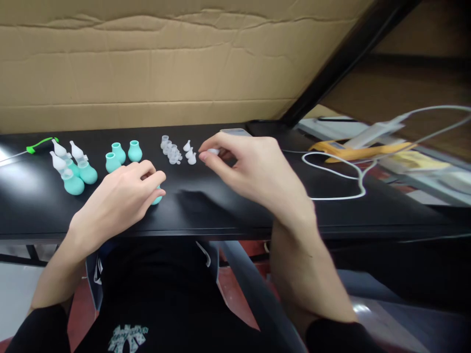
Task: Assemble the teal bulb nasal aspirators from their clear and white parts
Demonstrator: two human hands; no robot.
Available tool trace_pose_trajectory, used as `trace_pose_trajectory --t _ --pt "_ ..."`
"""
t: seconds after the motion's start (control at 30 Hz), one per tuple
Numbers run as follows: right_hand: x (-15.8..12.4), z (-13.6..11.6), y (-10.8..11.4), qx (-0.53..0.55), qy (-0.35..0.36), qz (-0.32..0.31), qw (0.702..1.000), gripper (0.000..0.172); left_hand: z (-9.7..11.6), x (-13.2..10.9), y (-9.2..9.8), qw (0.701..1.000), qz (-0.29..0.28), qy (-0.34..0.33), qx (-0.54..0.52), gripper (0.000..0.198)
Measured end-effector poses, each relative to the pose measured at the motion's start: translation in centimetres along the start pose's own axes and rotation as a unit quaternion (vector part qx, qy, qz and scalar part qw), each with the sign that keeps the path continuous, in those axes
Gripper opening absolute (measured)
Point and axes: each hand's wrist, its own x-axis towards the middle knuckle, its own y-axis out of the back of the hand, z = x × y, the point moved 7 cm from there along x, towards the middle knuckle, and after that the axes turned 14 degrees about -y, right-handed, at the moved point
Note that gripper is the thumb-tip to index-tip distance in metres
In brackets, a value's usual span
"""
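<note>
My left hand (121, 196) rests on the black table (228, 211), fingers curled round a teal rubber bulb (157, 198) that is mostly hidden under them. My right hand (250, 169) reaches forward and pinches a small white tip (212, 152) between thumb and forefinger. Just left of that hand lie a few white tips (190, 153) and a cluster of clear connector pieces (170, 150). Three bare teal bulbs (121, 155) stand behind my left hand. Three assembled bulbs with clear tips (72, 167) stand at the far left.
A cardboard wall (165, 63) closes off the back of the table. A green-handled tool (40, 145) lies at the far left. A white cable (342, 181) loops over the right side, with yellow items and a white device (371, 133) beyond. A phone (234, 132) lies behind my right hand.
</note>
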Motion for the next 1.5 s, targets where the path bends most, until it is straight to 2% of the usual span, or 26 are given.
trace_pose_trajectory --t 0.13,0.2,0.3,0.47,0.67,0.8,0.9,1.0,1.1,1.3,1.5 --pt "2.2 -1.5 -2.0 -0.119 0.074 -0.056 0.989 0.013 0.1 0.0 0.1 1.000 -0.004 -0.003 0.018 0.012" --pt "3.4 -1.7 -3.1 -0.166 0.077 -0.068 0.981 0.015 0.1 0.0 0.1 1.000 -0.008 -0.004 0.022 0.012" --pt "4.9 -1.5 -4.4 -0.216 0.058 -0.052 0.973 0.021 0.1 0.0 0.0 1.000 -0.012 -0.003 0.019 0.012" --pt "5.2 -0.8 -6.1 -0.229 0.046 -0.074 0.969 0.025 -0.1 0.0 -0.1 1.000 -0.019 0.023 0.004 0.016" --pt "5.1 -1.0 -6.6 -0.239 0.036 -0.073 0.968 0.025 -0.6 -0.2 -0.5 0.995 -0.040 0.076 -0.040 0.014" --pt "5.0 -1.2 -6.7 -0.199 0.040 -0.090 0.975 0.019 -0.9 -0.4 -0.6 0.991 -0.032 0.107 -0.068 0.016" --pt "4.9 -1.3 -5.9 -0.132 0.045 -0.102 0.985 0.014 -1.1 -0.5 -0.6 0.988 -0.022 0.130 -0.082 0.018" --pt "4.4 -1.9 -4.4 0.035 0.048 -0.134 0.989 0.009 -1.2 -0.7 -0.5 0.984 -0.007 0.147 -0.103 0.021" --pt "3.6 -3.1 -2.8 0.183 0.058 -0.169 0.967 0.019 -1.3 -0.9 -0.6 0.980 0.001 0.159 -0.120 0.024" --pt "1.7 -5.5 -2.8 0.131 0.162 -0.199 0.958 0.022 -1.4 -0.8 -0.7 0.979 -0.005 0.161 -0.123 0.025" --pt "0.6 -6.4 -2.9 0.093 0.285 -0.140 0.944 0.025 -1.3 -0.7 -0.8 0.983 -0.006 0.144 -0.115 0.028"
